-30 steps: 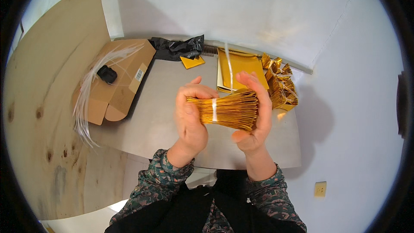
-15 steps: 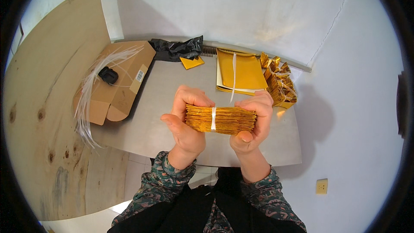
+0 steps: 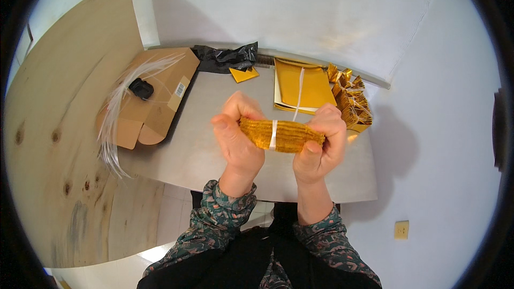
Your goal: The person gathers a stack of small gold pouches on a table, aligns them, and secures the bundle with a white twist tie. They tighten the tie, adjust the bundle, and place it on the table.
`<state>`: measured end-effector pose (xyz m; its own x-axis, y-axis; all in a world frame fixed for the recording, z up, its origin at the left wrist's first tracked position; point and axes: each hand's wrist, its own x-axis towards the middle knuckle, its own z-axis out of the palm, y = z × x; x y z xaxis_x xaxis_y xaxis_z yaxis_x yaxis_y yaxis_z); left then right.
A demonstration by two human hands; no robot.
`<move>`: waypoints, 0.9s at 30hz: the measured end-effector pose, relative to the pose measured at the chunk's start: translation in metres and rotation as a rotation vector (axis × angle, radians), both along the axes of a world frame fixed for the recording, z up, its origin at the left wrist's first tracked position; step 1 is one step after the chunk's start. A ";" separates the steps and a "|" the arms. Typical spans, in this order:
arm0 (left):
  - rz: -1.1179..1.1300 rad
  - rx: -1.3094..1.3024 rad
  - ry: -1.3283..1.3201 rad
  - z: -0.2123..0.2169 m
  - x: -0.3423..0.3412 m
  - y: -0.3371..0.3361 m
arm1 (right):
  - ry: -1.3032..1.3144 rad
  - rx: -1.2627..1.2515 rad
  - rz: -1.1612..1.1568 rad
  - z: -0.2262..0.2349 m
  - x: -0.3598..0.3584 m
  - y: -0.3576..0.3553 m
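Note:
Between my two hands, above the table, is a thick bundle of pleated gold foil paper (image 3: 292,137), bound round its middle by a white plastic strip (image 3: 274,135). My left hand (image 3: 239,132) grips its left end, thumb in front and fingers curled behind. The right end is pinched by my right hand (image 3: 323,142), its thumb pressed on the near face. The bundle tilts slightly down to the right, and its pleats look pressed and slightly bent at the ends. Fingers behind the bundle are partly hidden.
A stack of gold sheets (image 3: 310,86) with a white strip on it lies at the back. Right of it are several tied gold bundles (image 3: 353,101). A cardboard box (image 3: 160,104) bears white strips (image 3: 115,115) and a black object (image 3: 141,89). Black plastic (image 3: 227,59) and a gold piece (image 3: 244,75) lie behind.
Both hands have moved slightly up and right with the gold bundle. Its near face has turned and its layers look more bent. The whole view has shifted a little.

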<state>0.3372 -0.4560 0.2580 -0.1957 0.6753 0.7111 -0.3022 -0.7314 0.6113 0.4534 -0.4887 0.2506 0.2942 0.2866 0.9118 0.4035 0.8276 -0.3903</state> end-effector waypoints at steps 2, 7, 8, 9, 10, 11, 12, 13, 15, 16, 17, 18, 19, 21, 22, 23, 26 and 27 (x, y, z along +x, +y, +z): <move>0.008 -0.013 0.009 -0.004 0.001 0.003 | 0.027 -0.086 0.009 -0.002 0.001 -0.004; -0.103 -0.164 0.002 -0.012 -0.010 0.000 | -0.198 -0.174 0.120 -0.005 0.010 -0.021; -0.229 -0.240 -0.078 -0.013 -0.014 0.000 | -0.231 -0.224 0.124 -0.005 0.012 -0.024; -0.353 -0.309 -0.154 -0.014 -0.019 -0.001 | -0.274 -0.280 0.086 -0.005 0.014 -0.026; -0.476 -0.377 -0.231 -0.016 -0.024 -0.002 | -0.299 -0.331 0.069 -0.004 0.016 -0.028; -0.426 -0.337 -0.090 -0.019 -0.030 -0.004 | -0.327 -0.399 0.060 -0.003 0.018 -0.028; -0.378 -0.296 0.050 -0.024 -0.035 -0.008 | -0.292 -0.474 0.124 -0.002 0.024 -0.028; -0.411 -0.223 0.195 -0.028 -0.043 -0.009 | -0.221 -0.540 0.237 -0.002 0.028 -0.027; -0.473 -0.263 0.267 -0.039 -0.053 -0.012 | -0.086 -0.675 0.483 -0.004 0.039 -0.025; -0.544 -0.354 0.170 -0.045 -0.054 -0.016 | 0.025 -0.662 0.610 -0.008 0.042 -0.023; -0.592 -0.503 0.083 -0.052 -0.053 -0.019 | 0.109 -0.638 0.741 -0.012 0.046 -0.023; -0.663 -0.655 -0.144 -0.060 -0.048 -0.025 | 0.259 -0.600 0.890 -0.020 0.045 -0.020; -0.701 -0.620 -0.243 -0.067 -0.043 -0.029 | 0.424 -0.571 0.992 -0.028 0.044 -0.018; -0.742 -0.662 -0.410 -0.082 -0.031 -0.038 | 0.188 -0.719 0.717 -0.045 0.037 -0.021; -0.722 -0.646 -0.398 -0.089 -0.024 -0.042 | 0.047 -0.730 0.656 -0.051 0.033 -0.022; -0.685 -0.719 -0.336 -0.097 -0.020 -0.042 | -0.111 -0.706 0.623 -0.056 0.031 -0.023; -0.660 -0.688 -0.114 -0.126 -0.018 -0.040 | -0.166 -0.893 0.545 -0.059 0.037 -0.023; -0.662 -0.695 0.061 -0.136 -0.022 -0.038 | -0.182 -0.926 0.548 -0.059 0.043 -0.023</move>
<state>0.3154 -0.4940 0.1217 0.4004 0.9101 0.1070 -0.4775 0.1076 0.8720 0.4960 -0.5116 0.1913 -0.2001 0.9352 0.2922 0.1843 0.3289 -0.9262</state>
